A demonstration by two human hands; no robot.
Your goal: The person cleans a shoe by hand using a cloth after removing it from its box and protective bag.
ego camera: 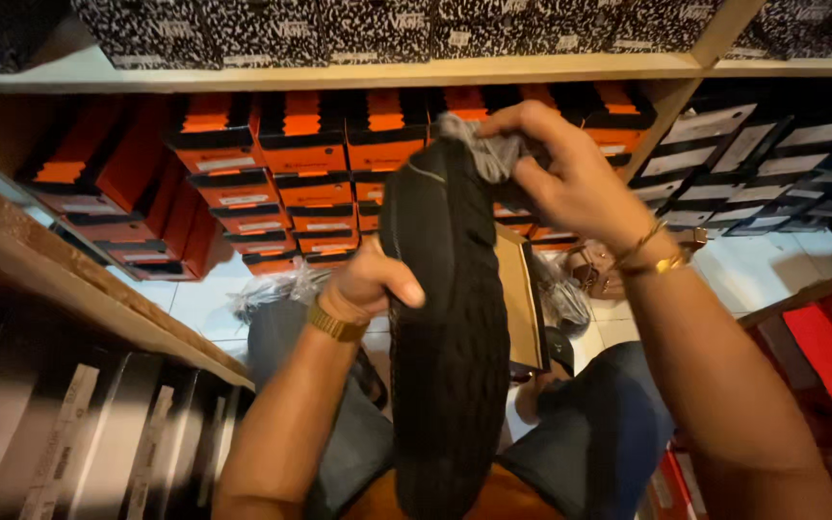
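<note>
A black shoe point(445, 318) with a ribbed dark sole is held upright in front of me, sole towards the camera. My left hand point(373, 279) grips its side at mid-height, thumb across the sole; a gold watch sits on that wrist. My right hand point(556, 173) is at the shoe's top end, fingers closed on a wad of grey crumpled paper point(493, 149) at the shoe's opening. Gold bracelets hang on the right wrist.
Orange and black shoe boxes point(291, 173) are stacked under a wooden shelf point(339, 75). Black boxes point(763, 164) with white labels fill the right side. An open cardboard box point(522, 299) and plastic wrapping point(272, 289) lie on the white tiled floor. Boxes point(79, 433) stand at the lower left.
</note>
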